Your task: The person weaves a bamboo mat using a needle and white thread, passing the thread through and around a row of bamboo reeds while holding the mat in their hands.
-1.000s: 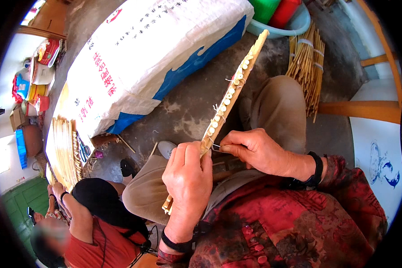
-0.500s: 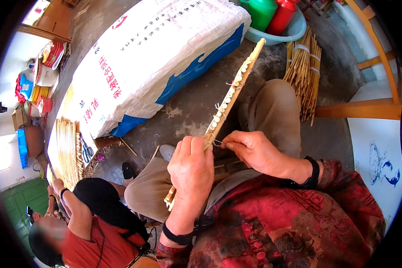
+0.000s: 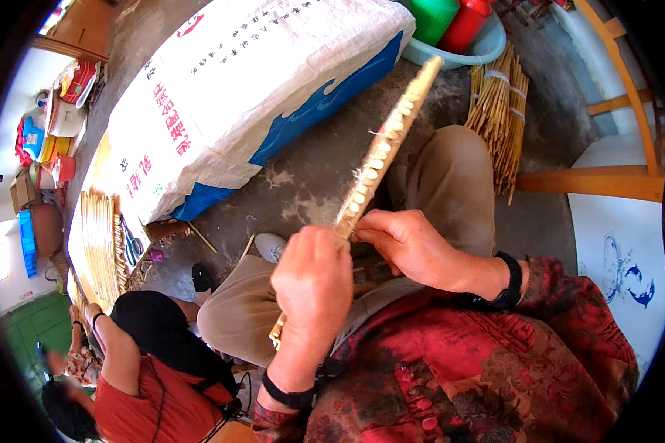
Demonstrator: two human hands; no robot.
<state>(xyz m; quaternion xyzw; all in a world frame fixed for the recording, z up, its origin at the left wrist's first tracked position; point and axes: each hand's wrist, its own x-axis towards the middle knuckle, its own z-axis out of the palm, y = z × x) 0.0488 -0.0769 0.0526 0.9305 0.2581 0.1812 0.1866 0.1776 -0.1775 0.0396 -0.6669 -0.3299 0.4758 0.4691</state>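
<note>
My left hand (image 3: pixel 312 277) is closed around a narrow panel of pale reed stalks (image 3: pixel 377 159), seen edge-on. It slants up to the right, away from me. Cut round stalk ends line its side, and string knots stick out at several spots. The panel's lower end shows below my left wrist. My right hand (image 3: pixel 403 240) is closed in a pinch right beside the panel, just above my left hand. A thin string ran to its fingertips half a second ago; now the fingers cover it.
A big white-and-blue woven sack (image 3: pixel 273 88) lies ahead. To the far right stand tied reed bundles (image 3: pixel 499 111) by a blue basin (image 3: pixel 488 53) with green and red containers. Left, a person in red (image 3: pixel 155 399) sits near a reed mat (image 3: pixel 100 244) and scissors (image 3: pixel 133 247).
My right hand has moved left, against the panel, and its string no longer shows. My left hand still grips the panel. The whole view has shifted slightly.
</note>
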